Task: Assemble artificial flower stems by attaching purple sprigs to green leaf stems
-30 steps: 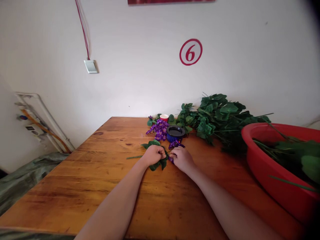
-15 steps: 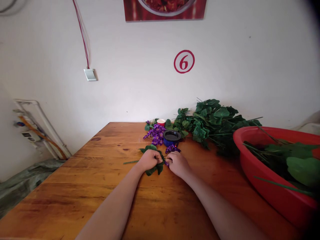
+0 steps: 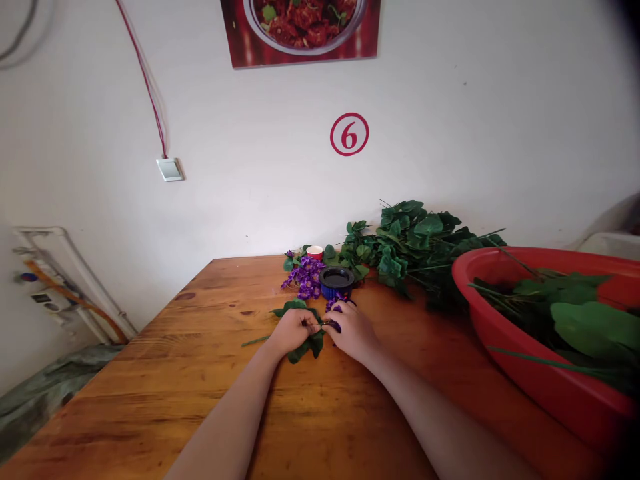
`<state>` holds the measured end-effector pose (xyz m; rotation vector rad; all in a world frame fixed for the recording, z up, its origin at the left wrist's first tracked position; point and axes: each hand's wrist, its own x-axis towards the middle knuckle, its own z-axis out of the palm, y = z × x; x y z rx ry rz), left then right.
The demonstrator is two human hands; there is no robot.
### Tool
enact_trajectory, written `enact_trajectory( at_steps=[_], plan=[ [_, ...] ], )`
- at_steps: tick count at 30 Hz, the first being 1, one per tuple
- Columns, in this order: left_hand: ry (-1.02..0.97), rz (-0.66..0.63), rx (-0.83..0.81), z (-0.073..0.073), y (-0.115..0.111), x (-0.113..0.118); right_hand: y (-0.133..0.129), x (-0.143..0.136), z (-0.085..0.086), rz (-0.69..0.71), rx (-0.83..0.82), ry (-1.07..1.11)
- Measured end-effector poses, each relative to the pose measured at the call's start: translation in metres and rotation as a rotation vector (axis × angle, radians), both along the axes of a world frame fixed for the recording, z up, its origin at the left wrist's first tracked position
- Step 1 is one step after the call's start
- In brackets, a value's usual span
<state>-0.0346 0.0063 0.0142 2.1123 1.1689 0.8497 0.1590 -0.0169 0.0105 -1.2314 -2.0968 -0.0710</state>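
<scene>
Low over the table (image 3: 200, 380), our left hand (image 3: 294, 331) pinches a leafy green stem (image 3: 313, 345) and our right hand (image 3: 353, 331) a purple flower sprig (image 3: 332, 304), fingertips close together, probably for fine control.

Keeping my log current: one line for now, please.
left hand: holding leafy sprig | right hand: holding purple flower | nearby: blue pot | further right: red basin

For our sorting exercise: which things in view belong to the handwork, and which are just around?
Seemingly in use: leafy stem at left hand, purple petals at right hand; probably also flower cluster, leaf pile, red tub, blue pot.

Just around: food picture, wall switch, circled 6; perhaps red cup.
</scene>
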Motion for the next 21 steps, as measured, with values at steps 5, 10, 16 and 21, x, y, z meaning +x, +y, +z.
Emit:
enact_trajectory(
  at_steps=[5,10,16,21],
  plan=[
    [0.0,-0.007,-0.002,0.0004,0.0,-0.0001,0.0034,-0.0014,-0.0036,0.015,0.037,0.044],
    [-0.02,-0.007,-0.025,0.0018,-0.0014,0.0002,0.0037,-0.001,-0.0043,0.038,0.057,0.082],
    [-0.029,-0.015,-0.019,0.0038,-0.0025,0.001,0.0023,-0.0012,-0.0028,0.038,0.069,0.086],
    [-0.043,-0.011,-0.042,0.005,-0.0034,0.0021,0.0009,-0.0012,-0.0013,0.038,0.062,0.089]
  ],
)
